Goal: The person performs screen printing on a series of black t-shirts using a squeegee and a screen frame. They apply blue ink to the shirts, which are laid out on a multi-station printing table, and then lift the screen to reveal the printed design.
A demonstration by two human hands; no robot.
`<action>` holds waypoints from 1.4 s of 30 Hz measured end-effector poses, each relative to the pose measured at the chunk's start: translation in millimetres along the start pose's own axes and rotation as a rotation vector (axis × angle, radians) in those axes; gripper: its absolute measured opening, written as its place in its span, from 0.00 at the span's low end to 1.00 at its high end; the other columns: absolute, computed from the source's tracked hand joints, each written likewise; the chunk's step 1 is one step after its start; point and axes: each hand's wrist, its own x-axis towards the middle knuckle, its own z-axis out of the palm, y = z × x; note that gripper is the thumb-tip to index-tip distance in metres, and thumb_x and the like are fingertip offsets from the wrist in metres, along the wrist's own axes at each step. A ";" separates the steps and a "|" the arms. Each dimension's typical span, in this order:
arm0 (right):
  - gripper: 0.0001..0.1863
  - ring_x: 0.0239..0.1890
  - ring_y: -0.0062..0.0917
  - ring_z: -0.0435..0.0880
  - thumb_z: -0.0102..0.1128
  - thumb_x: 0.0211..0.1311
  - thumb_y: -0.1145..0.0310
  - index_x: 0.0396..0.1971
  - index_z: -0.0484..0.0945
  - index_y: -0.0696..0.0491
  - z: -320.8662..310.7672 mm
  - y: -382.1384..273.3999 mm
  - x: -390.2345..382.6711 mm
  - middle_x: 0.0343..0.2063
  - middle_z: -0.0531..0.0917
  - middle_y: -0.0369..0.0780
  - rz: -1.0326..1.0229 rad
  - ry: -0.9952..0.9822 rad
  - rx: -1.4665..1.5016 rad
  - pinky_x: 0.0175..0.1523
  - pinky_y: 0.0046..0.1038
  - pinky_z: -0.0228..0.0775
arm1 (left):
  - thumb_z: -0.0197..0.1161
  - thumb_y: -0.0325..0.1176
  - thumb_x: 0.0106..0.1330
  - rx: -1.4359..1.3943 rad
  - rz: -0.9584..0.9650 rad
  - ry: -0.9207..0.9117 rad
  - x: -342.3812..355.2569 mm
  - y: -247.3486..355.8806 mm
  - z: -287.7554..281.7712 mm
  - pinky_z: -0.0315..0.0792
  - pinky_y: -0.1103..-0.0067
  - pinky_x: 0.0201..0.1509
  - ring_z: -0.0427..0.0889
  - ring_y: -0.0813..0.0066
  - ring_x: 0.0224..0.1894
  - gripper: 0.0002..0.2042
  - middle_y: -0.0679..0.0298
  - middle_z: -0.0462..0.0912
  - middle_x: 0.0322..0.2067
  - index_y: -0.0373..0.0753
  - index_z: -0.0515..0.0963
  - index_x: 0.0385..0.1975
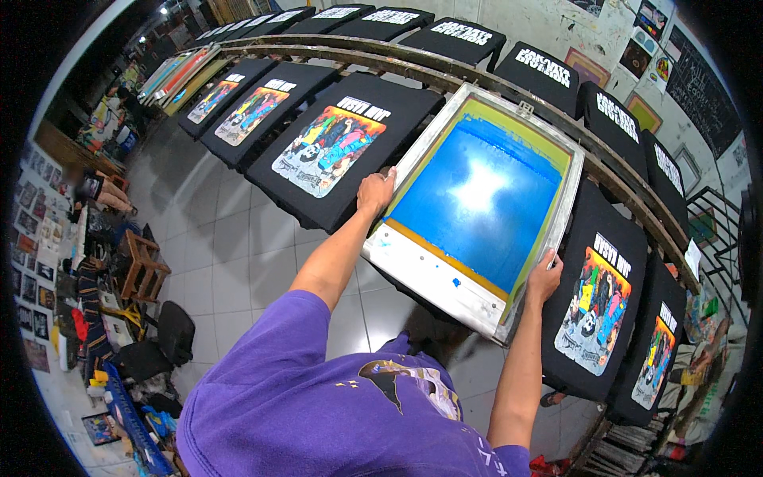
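Observation:
A screen printing frame [433, 246] with a pale, ink-spotted border, yellow-green mesh margins and a broad sheet of blue ink lies over the row of platens in front of me. My left hand [376, 191] is closed on the frame's left side, and my right hand [544, 277] grips its lower right side. Left of it is a platen with a black shirt [330, 143] bearing a colourful print; right of it is another printed black shirt [592, 306]. Whatever lies directly beneath the frame is mostly hidden.
Black shirts with white prints [537, 75] line a rear row beyond a wooden rail [637, 188]. More printed shirts [250, 115] run leftward. A wooden stool [143, 266], black chair [172, 334] and partly seen person [111, 191] are at left. A metal rack [711, 222] stands right.

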 end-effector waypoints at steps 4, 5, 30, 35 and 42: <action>0.33 0.48 0.56 0.81 0.49 0.71 0.44 0.61 0.67 0.59 1.9 -6.9 -4.6 0.44 0.82 0.61 0.046 0.013 0.033 0.52 0.48 0.70 | 0.49 0.60 0.68 0.025 0.009 -0.021 12.1 -14.4 6.6 0.72 0.60 0.59 0.80 0.44 0.53 0.32 0.40 0.83 0.45 0.31 0.84 0.41; 0.34 0.48 0.57 0.81 0.49 0.71 0.44 0.61 0.66 0.59 0.2 -3.1 -0.9 0.44 0.82 0.62 0.031 -0.020 0.039 0.51 0.48 0.70 | 0.49 0.60 0.68 0.033 0.028 -0.023 16.8 -17.6 8.3 0.72 0.60 0.59 0.80 0.43 0.53 0.32 0.40 0.83 0.46 0.31 0.84 0.41; 0.38 0.53 0.52 0.81 0.50 0.69 0.40 0.62 0.71 0.60 5.8 12.6 5.0 0.50 0.82 0.57 -0.004 0.058 0.045 0.57 0.43 0.70 | 0.50 0.62 0.68 0.020 0.002 -0.003 4.5 -2.4 3.5 0.72 0.60 0.58 0.81 0.44 0.52 0.33 0.41 0.84 0.44 0.32 0.85 0.40; 0.38 0.54 0.52 0.80 0.49 0.69 0.39 0.64 0.70 0.57 0.1 3.3 1.9 0.51 0.81 0.59 0.042 -0.055 0.026 0.58 0.44 0.70 | 0.50 0.61 0.68 0.015 -0.004 0.008 8.0 -11.9 5.5 0.72 0.61 0.59 0.81 0.44 0.52 0.33 0.41 0.84 0.45 0.32 0.85 0.40; 0.34 0.52 0.52 0.81 0.52 0.68 0.41 0.59 0.71 0.57 -2.1 6.6 4.0 0.48 0.82 0.58 0.072 -0.059 0.031 0.55 0.45 0.70 | 0.51 0.61 0.67 0.009 -0.013 -0.011 7.8 -5.9 6.8 0.72 0.61 0.58 0.81 0.44 0.52 0.32 0.41 0.84 0.45 0.33 0.85 0.41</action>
